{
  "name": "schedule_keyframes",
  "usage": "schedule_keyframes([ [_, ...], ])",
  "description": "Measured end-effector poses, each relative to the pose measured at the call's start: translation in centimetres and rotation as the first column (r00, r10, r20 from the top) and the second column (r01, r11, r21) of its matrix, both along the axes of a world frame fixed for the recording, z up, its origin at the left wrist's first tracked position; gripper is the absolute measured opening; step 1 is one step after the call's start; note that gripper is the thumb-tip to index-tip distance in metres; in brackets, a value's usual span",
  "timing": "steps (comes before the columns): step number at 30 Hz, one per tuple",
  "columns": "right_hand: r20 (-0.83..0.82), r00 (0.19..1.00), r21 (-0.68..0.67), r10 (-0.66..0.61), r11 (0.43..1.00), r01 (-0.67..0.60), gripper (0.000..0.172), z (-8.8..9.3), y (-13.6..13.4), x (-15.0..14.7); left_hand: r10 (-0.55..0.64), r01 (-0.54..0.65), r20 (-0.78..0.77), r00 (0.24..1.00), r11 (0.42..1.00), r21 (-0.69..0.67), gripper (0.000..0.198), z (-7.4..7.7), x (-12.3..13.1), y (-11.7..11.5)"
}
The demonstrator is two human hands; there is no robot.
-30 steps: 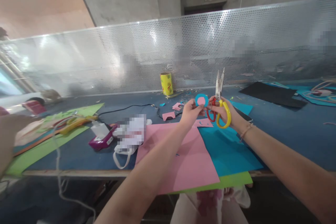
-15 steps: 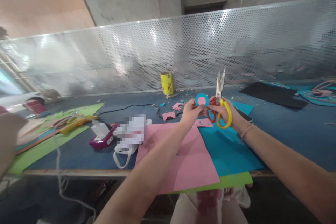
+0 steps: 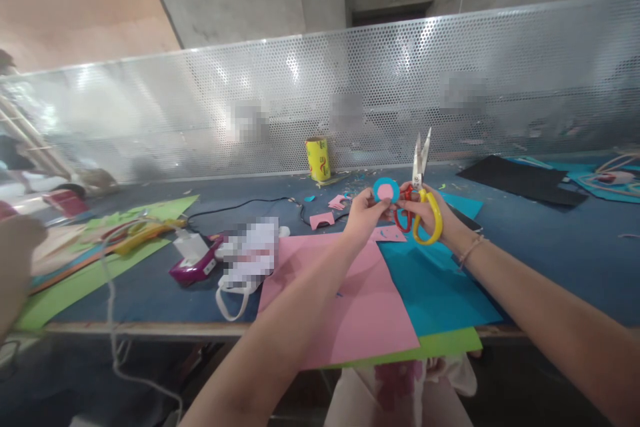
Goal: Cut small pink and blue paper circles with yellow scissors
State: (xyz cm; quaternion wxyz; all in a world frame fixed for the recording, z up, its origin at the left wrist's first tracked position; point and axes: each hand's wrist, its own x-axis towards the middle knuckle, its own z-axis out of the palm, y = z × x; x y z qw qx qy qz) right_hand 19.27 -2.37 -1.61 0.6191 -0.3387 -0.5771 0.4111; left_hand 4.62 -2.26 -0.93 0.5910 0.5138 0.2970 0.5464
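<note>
In the head view, my left hand (image 3: 364,212) pinches a small round paper piece, a blue paper disc (image 3: 379,184) with a smaller pink paper disc (image 3: 385,193) on its front. My right hand (image 3: 434,208) is closed around scissors (image 3: 420,177) with one red and one yellow handle loop. Their metal blades point up and stand slightly apart. The right fingertips come close to the disc's right edge; whether they touch it I cannot tell. Below my hands lie a pink paper sheet (image 3: 350,307) and a blue paper sheet (image 3: 440,287), which overlap.
Pink paper scraps (image 3: 321,221) and a yellow can-like container (image 3: 317,159) stand beyond my left hand. A purple box (image 3: 193,271) and a white strapped item, partly blurred, are at left. Black paper (image 3: 520,180) lies far right. A perforated metal screen (image 3: 280,100) borders the table's back.
My hands, the paper disc and the scissors hold almost the same place. At the far left edge, a person's legs now show in the background.
</note>
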Motion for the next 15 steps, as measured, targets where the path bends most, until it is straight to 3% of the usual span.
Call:
schedule_keyframes([
  [15,-0.069,0.997,-0.036,0.027,0.999,-0.029,0.039,-1.0,1.0,0.4,-0.031,0.032,0.048,0.998,0.999,-0.003,0.02,-0.1,0.0,-0.1],
])
